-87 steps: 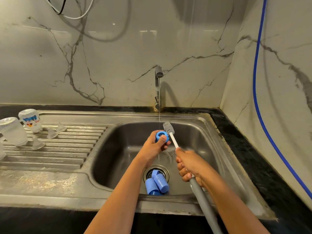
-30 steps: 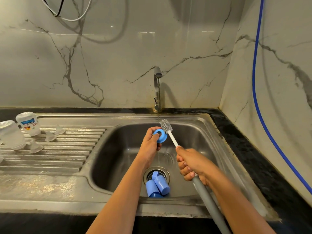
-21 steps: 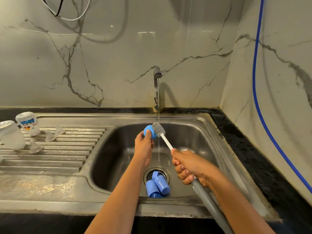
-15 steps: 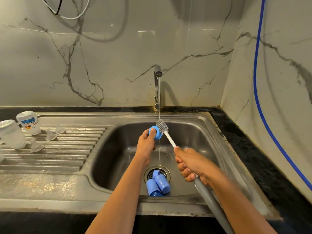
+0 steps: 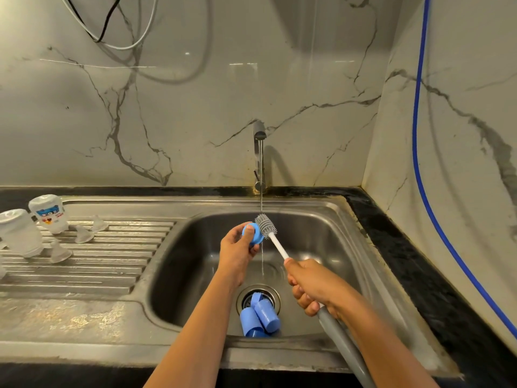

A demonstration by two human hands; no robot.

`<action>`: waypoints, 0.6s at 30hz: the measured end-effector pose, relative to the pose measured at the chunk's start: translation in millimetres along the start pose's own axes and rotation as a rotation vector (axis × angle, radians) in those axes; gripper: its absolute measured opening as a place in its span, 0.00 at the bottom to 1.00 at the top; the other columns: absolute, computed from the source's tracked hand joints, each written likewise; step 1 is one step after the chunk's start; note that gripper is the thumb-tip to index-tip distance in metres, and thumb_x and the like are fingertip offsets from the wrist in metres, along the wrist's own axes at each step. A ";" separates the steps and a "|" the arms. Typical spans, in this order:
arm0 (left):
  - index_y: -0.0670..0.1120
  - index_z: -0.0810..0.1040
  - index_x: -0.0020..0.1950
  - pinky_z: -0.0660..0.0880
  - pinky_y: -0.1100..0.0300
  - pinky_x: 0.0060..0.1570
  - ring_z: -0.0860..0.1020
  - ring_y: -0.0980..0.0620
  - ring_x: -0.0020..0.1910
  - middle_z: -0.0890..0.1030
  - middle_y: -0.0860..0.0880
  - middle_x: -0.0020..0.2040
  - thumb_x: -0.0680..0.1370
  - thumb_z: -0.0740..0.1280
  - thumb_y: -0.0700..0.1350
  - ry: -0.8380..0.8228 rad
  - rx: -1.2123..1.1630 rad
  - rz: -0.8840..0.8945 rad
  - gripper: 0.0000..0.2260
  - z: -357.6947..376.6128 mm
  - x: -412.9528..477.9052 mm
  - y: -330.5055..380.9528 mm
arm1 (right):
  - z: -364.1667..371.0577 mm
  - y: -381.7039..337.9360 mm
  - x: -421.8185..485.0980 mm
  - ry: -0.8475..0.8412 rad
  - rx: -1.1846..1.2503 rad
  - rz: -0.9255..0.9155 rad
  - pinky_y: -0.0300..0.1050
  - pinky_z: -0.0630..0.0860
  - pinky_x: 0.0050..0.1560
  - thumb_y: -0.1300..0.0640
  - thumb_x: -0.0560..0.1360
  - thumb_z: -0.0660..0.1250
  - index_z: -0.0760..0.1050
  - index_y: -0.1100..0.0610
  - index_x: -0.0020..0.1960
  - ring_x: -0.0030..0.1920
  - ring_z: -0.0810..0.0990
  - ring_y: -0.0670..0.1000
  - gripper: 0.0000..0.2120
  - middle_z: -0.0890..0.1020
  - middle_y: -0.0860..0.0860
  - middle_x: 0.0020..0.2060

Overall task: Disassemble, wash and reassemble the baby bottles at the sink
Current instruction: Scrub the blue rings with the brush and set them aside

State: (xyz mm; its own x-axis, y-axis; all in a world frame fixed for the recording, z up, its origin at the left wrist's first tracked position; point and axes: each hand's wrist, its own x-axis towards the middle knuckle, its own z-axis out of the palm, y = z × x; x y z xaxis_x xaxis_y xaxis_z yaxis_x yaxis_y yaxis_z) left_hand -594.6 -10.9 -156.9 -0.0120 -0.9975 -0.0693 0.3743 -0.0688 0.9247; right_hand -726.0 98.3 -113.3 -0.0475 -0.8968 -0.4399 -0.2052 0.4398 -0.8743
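Blue bottle ring (image 5: 253,233) sits above the sink basin (image 5: 195,247), held up near the back wall of the bowl under the tap (image 5: 259,152). The left grip (image 5: 236,253), a bare hand, pinches the ring between thumb and curled fingers, with the ring's open face turned to the right. The grey bristled head of the bottle brush (image 5: 264,224) is pressed against that face. The brush's white stem slants down to the right into the right grip (image 5: 310,287), which is closed in a fist round the handle; the thicker grey end of the handle comes out below the fist. A thin stream of water (image 5: 262,191) falls from the tap onto the brush head and goes on down past the ring toward the drain (image 5: 258,296).

Two blue caps (image 5: 260,317) lie on their sides, touching each other, on the near edge of the drain.

On the ribbed drainboard (image 5: 112,261) left of the basin stand two clear bottles (image 5: 19,232) mouth down, the farther one printed with a coloured picture. Three clear teats (image 5: 82,234) stand just beside them on the ribs.

The steel sink is set into a black desk (image 5: 405,247) below marble walls. A blue hose (image 5: 419,135) runs down the right wall, and black and white cables (image 5: 112,26) hang at the upper left.
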 end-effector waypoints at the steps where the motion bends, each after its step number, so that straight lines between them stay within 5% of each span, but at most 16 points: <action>1: 0.45 0.78 0.57 0.76 0.63 0.39 0.76 0.53 0.42 0.80 0.45 0.50 0.81 0.63 0.44 -0.032 0.079 0.027 0.08 0.8 -0.6 -0.9 | -0.3 -0.4 0.9 0.022 0.010 -0.009 0.33 0.56 0.19 0.46 0.81 0.53 0.65 0.54 0.36 0.19 0.59 0.43 0.19 0.65 0.47 0.22; 6: 0.44 0.79 0.59 0.72 0.60 0.40 0.73 0.53 0.39 0.80 0.46 0.46 0.82 0.61 0.43 -0.150 0.262 0.073 0.10 6.8 -6.3 -3.3 | -3.4 -3.8 0.4 0.029 0.055 -0.037 0.33 0.56 0.19 0.47 0.81 0.54 0.64 0.54 0.36 0.20 0.59 0.44 0.18 0.65 0.47 0.23; 12: 0.44 0.76 0.59 0.72 0.62 0.40 0.75 0.53 0.44 0.79 0.46 0.50 0.82 0.60 0.43 0.163 -0.020 -0.028 0.08 3.0 3.6 -0.3 | 2.5 3.0 -1.9 -0.048 -0.025 -0.004 0.34 0.58 0.18 0.47 0.81 0.54 0.65 0.54 0.36 0.19 0.60 0.43 0.18 0.66 0.47 0.22; 18: 0.43 0.78 0.55 0.73 0.63 0.39 0.74 0.54 0.40 0.80 0.44 0.49 0.82 0.60 0.43 -0.107 0.124 0.006 0.09 -3.6 3.9 7.3 | -2.9 -2.1 -2.0 -0.028 0.064 -0.026 0.33 0.56 0.19 0.47 0.81 0.54 0.65 0.54 0.35 0.20 0.59 0.43 0.18 0.65 0.46 0.22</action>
State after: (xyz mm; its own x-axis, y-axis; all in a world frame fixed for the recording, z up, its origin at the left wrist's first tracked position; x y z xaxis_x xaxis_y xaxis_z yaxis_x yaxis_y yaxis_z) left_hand -588.5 -15.3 -151.7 -0.1117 -0.9933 -0.0295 0.2571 -0.0575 0.9647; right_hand -728.3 98.9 -110.0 -0.0155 -0.9067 -0.4216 -0.1434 0.4193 -0.8965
